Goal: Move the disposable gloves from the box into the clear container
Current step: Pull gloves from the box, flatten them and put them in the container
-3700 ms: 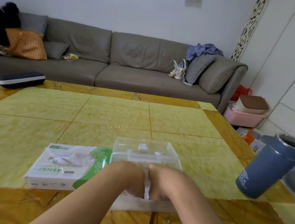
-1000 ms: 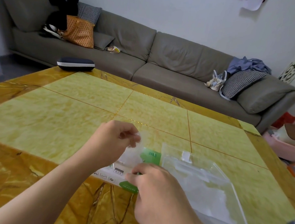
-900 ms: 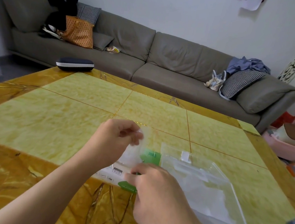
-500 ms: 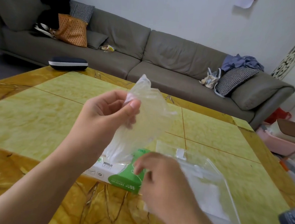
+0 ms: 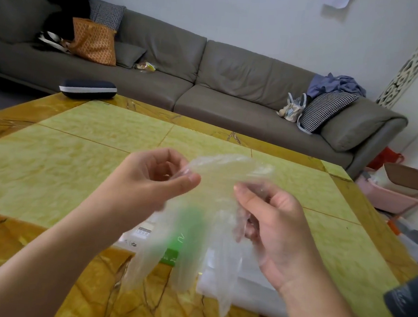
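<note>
A clear disposable glove (image 5: 214,208) hangs stretched between both hands above the table, fingers drooping down. My left hand (image 5: 151,181) pinches its upper left edge between thumb and fingers. My right hand (image 5: 272,226) grips its right side. Below and behind the glove lies the white and green glove box (image 5: 147,233), blurred through the plastic. The clear container (image 5: 250,286) sits to the right of the box, partly hidden by my right hand and the glove.
The yellow-green marble table (image 5: 77,163) stretches ahead. A dark case (image 5: 88,89) lies at its far left corner. A blue tumbler (image 5: 409,306) is at the right edge. A grey sofa (image 5: 209,83) stands behind; a pink bin (image 5: 387,197) is on the floor right.
My left hand pulled a glove up out of the box. My right hand left the box and took hold of the glove's other side, spreading it in the air.
</note>
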Demonstrator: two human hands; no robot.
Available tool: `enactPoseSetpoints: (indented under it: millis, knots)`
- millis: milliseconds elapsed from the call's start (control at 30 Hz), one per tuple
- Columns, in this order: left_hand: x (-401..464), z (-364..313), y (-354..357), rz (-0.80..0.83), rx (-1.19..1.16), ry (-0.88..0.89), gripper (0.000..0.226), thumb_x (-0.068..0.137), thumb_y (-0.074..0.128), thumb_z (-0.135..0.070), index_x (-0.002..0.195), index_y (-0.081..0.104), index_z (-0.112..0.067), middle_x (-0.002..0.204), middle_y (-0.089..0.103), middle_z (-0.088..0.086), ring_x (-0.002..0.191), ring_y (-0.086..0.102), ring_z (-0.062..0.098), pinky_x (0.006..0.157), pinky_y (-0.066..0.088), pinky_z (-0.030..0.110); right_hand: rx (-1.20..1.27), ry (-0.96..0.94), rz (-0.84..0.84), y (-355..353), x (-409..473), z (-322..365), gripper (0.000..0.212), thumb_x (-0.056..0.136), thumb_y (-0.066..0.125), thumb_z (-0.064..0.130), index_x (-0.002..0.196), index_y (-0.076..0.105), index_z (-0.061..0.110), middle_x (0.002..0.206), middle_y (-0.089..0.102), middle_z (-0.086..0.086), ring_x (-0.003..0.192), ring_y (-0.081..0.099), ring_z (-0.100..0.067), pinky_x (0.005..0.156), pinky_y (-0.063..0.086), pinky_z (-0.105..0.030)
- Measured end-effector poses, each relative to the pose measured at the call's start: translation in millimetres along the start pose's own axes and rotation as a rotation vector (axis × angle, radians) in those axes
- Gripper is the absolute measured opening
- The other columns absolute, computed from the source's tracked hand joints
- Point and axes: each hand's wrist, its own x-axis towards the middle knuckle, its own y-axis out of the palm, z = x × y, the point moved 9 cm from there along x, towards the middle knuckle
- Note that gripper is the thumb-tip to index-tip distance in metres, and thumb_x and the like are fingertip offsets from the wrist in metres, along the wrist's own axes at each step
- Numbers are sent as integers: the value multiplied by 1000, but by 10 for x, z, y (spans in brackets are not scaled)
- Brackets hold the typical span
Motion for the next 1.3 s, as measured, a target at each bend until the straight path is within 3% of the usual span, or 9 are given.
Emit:
enactPoseSetpoints:
  millis: [100, 233, 400, 733, 867, 933, 1000, 1133, 1300]
  knots:
    - [8, 103, -10, 21, -136, -128, 33, 83, 77, -34, 96, 70, -5, 62, 48, -2, 51, 38, 13, 46, 36, 22, 9, 18, 10, -67, -15, 33, 8, 93, 75, 13, 85, 74, 15, 66, 49, -8, 42, 33, -13, 37, 32, -23]
    - [-49, 156, 202, 170, -15, -159, 40, 80, 72, -52, 96, 80, -16, 67, 51, 0, 56, 43, 12, 51, 40, 23, -37, 40, 97, 26, -36, -19, 5, 92, 75, 16, 88, 75, 12, 65, 50, -6, 42, 30, -12, 37, 27, -21]
    - [27, 169, 53, 16, -149, -124, 20, 92, 70, -28, 88, 79, -10, 61, 42, 7, 47, 32, 15, 41, 31, 23, -88, 10, 96, -66, 18, -5, 9, 93, 74, 10, 87, 69, 5, 62, 44, -5, 46, 29, -14, 40, 28, -24]
    - [46, 147, -131, -57, -173, -103, 23, 90, 70, -33, 93, 80, -13, 57, 37, 3, 44, 26, 11, 39, 23, 17, -235, -18, 139, -278, 66, 104, 25, 79, 84, 19, 88, 71, -1, 59, 42, -10, 45, 30, -18, 42, 31, -24]
    - [-1, 98, 30, 65, -108, -124, 23, 88, 70, -35, 92, 81, -15, 57, 39, 3, 46, 30, 13, 41, 22, 20, -312, -136, 79, -377, 105, 232, 37, 82, 81, 42, 101, 76, 11, 87, 68, -8, 81, 65, -21, 73, 53, -34]
    - [-44, 69, 192, 180, -41, -121, 23, 87, 71, -36, 91, 81, -16, 57, 40, 5, 46, 31, 14, 42, 22, 22, -336, -160, 160, -275, 83, 255, 50, 78, 79, 50, 118, 73, 20, 115, 74, 3, 109, 70, -8, 93, 50, -30]
    - [-104, 39, 363, 297, 31, -115, 22, 87, 72, -37, 90, 81, -17, 56, 43, 3, 46, 32, 13, 42, 22, 23, -419, -141, 282, -115, 24, 224, 52, 78, 84, 46, 121, 73, 20, 121, 76, 3, 116, 69, -8, 99, 51, -30]
    - [-165, 31, 432, 400, 165, -122, 35, 79, 75, -46, 94, 80, -14, 62, 53, -1, 50, 40, 10, 45, 31, 21, -443, -164, 294, -39, -22, 232, 6, 90, 78, 4, 89, 73, 1, 73, 73, -18, 62, 69, -31, 59, 52, -42]
    - [-24, 113, 54, 155, 4, -150, 26, 85, 73, -34, 89, 79, -9, 62, 55, 3, 52, 41, 16, 50, 41, 19, -303, -90, 57, -512, 42, 273, 10, 91, 74, 2, 84, 68, -1, 67, 64, -17, 51, 56, -26, 43, 41, -30]
